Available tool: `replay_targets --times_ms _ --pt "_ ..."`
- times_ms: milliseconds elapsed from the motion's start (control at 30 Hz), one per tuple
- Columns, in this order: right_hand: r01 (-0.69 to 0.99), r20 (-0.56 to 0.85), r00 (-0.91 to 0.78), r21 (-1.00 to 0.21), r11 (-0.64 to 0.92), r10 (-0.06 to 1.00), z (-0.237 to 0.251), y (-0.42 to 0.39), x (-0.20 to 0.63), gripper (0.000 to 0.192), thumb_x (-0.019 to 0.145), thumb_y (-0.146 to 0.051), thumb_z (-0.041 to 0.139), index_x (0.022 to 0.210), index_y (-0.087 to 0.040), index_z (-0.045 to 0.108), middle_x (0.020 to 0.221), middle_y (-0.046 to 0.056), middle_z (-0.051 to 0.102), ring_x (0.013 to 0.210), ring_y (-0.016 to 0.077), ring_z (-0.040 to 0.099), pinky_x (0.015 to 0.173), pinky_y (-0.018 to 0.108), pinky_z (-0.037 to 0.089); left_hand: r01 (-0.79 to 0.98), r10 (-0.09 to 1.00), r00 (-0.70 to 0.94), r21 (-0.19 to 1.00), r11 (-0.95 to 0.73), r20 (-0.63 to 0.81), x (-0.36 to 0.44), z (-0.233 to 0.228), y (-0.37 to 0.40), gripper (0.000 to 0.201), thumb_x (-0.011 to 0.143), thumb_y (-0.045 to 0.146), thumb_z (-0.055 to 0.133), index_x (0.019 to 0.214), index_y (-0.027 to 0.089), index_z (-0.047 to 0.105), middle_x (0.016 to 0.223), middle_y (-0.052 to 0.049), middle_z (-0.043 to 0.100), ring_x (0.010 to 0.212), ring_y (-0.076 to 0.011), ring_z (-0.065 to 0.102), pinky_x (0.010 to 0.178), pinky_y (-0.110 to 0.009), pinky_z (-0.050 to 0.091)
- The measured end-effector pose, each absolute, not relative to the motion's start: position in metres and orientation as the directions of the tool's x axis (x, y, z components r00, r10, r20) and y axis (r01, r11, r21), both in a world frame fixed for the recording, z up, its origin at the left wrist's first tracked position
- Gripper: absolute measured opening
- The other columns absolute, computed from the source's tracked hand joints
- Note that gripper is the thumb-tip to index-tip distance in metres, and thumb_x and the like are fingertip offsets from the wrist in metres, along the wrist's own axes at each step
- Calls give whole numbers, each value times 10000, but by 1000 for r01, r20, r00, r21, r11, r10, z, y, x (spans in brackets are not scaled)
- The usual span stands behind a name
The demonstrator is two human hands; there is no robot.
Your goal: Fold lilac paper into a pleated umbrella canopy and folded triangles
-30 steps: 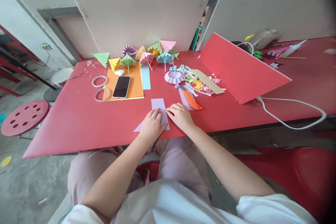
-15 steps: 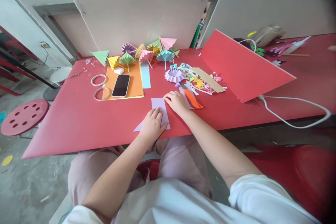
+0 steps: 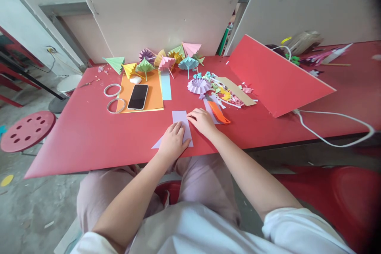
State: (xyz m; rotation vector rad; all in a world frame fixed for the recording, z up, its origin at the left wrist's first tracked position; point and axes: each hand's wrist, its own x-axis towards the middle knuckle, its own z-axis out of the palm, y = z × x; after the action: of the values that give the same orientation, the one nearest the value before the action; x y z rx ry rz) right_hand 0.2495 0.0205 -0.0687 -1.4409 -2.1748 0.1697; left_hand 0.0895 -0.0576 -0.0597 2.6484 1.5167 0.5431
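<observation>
A folded sheet of purple paper [image 3: 179,116] lies on the red table, with a pointed corner showing at its lower left. My left hand [image 3: 172,139] rests flat on it, fingers stretched out, pressing it to the tabletop. At the paper's upper right edge, my right hand [image 3: 203,122] has its thumb and fingers drawn together, the tips touching that edge. Close beyond my right hand are an orange comb-like strip [image 3: 218,112] and another piece of purple paper [image 3: 208,105] under it. The underside of the folded sheet is hidden.
Several small paper umbrellas [image 3: 166,63] stand along the back. A phone [image 3: 138,97] lies on orange paper [image 3: 156,102], beside two tape rolls [image 3: 116,106]. Paper scraps [image 3: 228,94] lie right of a purple pleated umbrella [image 3: 199,85]. A red board [image 3: 279,75] leans at right, near a white cable [image 3: 333,112].
My right hand has shifted slightly toward me along the paper's right edge. My left hand stays in place on the paper.
</observation>
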Motion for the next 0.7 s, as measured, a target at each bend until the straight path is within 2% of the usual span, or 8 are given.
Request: replay_targets --times_ms 267,700 --pt "833 337 -251 -402 379 908 -68 41 246 135 815 -212 580 741 -226 692 769 39 666 722 189 546 687 313 415 824 844 457 223 -520 279 89 -60 -58 410 836 352 544 1150 89 523 1260 -180 541 1181 -282 487 1003 -432 394" --pt "836 355 -194 -427 343 914 -68 49 243 151 830 -197 540 765 -205 676 770 42 655 737 191 571 673 302 410 827 846 457 218 -518 275 89 -60 -57 421 829 340 564 1143 61 528 1263 -196 534 1180 -285 487 1010 -425 389"
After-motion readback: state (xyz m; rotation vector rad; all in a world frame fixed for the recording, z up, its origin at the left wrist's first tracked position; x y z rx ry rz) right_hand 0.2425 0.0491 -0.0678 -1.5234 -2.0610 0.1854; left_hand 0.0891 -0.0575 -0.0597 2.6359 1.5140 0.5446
